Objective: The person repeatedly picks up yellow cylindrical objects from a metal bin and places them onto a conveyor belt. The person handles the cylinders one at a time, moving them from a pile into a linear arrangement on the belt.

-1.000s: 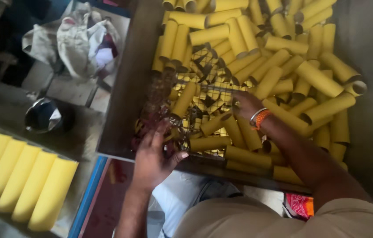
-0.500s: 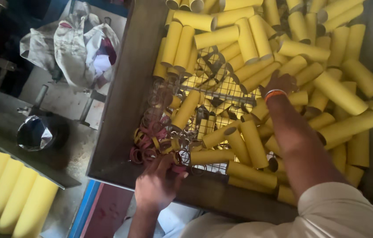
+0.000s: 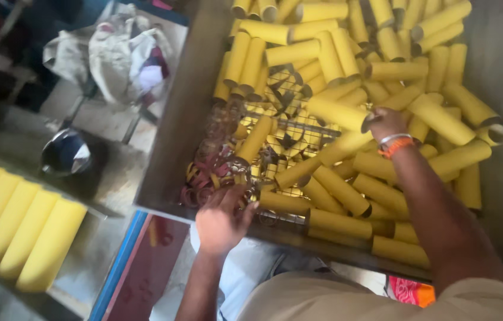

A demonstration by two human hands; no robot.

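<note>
Bin: we look down into a large grey metal bin [image 3: 171,148] with sloped walls; a wire mesh floor [image 3: 299,134] shows through at its middle.
Tube heap: we see the yellow cardboard tubes [image 3: 346,71] piled loose across the bin, lying every way, thickest along the far side and to our right.
Side row: to our far left, outside the bin, we see a row of longer yellow tubes [image 3: 19,229] laid side by side.
Cloth: beyond the bin's left wall a crumpled pale cloth [image 3: 114,53] lies on a lower surface, with a dark shiny round object [image 3: 67,154] nearer to us; we cannot tell what it is.
Right hand: our right hand [image 3: 385,122] reaches over the heap, fingers curled around the end of one yellow tube [image 3: 337,114] that lies tilted on the pile; an orange and silver wristband [image 3: 395,144] sits at the wrist.
Left hand: our left hand [image 3: 223,219] rests at the near edge of the bin, fingers loosely spread and touching a cluster of small rings [image 3: 212,172] in red, yellow and clear; we cannot tell whether it pinches one.
Rings: they lie in the bin's near left corner, just beside the mesh.
</note>
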